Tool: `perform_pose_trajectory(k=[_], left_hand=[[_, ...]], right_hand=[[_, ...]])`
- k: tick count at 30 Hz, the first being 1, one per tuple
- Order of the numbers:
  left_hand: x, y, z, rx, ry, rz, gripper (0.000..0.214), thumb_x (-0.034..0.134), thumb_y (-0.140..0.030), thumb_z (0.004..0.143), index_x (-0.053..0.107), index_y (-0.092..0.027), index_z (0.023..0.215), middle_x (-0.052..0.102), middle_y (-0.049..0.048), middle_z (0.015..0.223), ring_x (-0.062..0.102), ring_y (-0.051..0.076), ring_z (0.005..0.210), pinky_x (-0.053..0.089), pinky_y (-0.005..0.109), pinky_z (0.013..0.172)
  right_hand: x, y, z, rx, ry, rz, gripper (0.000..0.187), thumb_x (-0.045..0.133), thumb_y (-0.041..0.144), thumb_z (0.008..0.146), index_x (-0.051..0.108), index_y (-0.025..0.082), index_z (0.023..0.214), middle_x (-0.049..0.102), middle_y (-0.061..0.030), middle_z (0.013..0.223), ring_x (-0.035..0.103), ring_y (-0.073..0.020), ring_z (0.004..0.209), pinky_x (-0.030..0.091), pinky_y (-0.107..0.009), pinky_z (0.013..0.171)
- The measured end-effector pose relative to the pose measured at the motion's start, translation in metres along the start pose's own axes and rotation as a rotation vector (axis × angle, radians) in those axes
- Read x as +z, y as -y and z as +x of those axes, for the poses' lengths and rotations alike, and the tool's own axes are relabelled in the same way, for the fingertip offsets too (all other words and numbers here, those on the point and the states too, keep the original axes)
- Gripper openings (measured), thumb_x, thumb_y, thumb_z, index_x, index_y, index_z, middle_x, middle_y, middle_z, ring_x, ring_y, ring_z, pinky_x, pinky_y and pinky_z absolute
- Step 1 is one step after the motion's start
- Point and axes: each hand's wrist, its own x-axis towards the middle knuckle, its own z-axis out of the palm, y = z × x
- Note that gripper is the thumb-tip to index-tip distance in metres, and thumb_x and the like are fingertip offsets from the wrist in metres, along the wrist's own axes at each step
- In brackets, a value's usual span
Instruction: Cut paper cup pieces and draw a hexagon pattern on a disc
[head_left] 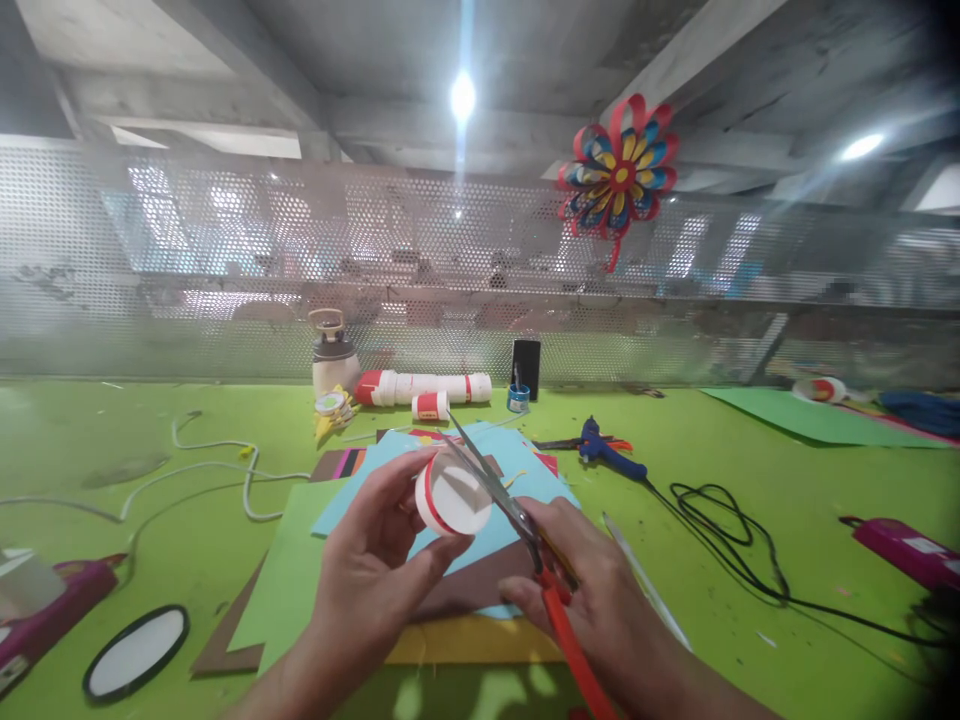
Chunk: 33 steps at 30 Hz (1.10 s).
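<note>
My left hand [382,550] is closed round a short white paper cup [455,493] with a red band, its round opening tilted toward me. In my right hand [592,580] is a pair of scissors [555,620] with orange-red handles. The scissor blades point up and left, parted, and cross the cup's upper right side; whether they touch its wall I cannot tell. Beneath both hands lie stacked sheets of coloured paper, among them light blue paper [352,510] and green paper [289,570].
A blue glue gun [611,452] with a looping black cord lies to the right. At the back are a white and red tube [442,388], a red and white paper cup [430,406] and a spray bottle [335,360]. Purple power strips [907,550] lie on both sides. A perforated screen [420,260] stands behind.
</note>
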Motion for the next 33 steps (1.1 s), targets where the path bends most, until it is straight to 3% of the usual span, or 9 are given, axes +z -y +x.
perform_pose_trajectory(k=[10,18,33], left_hand=[[-0.0022,-0.0041,0.0003,-0.003,-0.03,0.024,0.058,0.071,0.004,0.071,0.066,-0.033,0.115,0.071,-0.0019,0.115,0.067,0.011,0.104,0.052,0.011,0.087],[-0.0058,-0.0013,-0.0023,-0.073,0.033,-0.039,0.059,0.073,0.003,0.069,0.066,-0.032,0.116,0.071,0.0011,0.115,0.068,0.015,0.105,0.055,0.016,0.086],[-0.0076,-0.0055,0.0006,-0.108,0.018,-0.06,0.056,0.075,0.0,0.068,0.068,-0.032,0.113,0.072,0.0007,0.113,0.068,0.014,0.103,0.055,0.016,0.086]], right_hand=[[-0.0029,0.002,-0.0003,-0.059,-0.05,-0.054,0.038,0.063,0.035,0.086,0.054,0.024,0.121,0.055,-0.0012,0.083,0.054,-0.0178,0.07,0.046,-0.03,0.064],[-0.0039,-0.0014,0.0015,-0.077,-0.064,-0.073,0.05,0.069,0.033,0.081,0.05,0.025,0.127,0.055,-0.0039,0.094,0.054,-0.0199,0.078,0.047,-0.033,0.069],[-0.007,-0.0003,0.0013,-0.057,-0.039,-0.063,0.042,0.062,0.038,0.085,0.055,0.018,0.122,0.056,-0.0052,0.087,0.054,-0.0206,0.075,0.048,-0.036,0.068]])
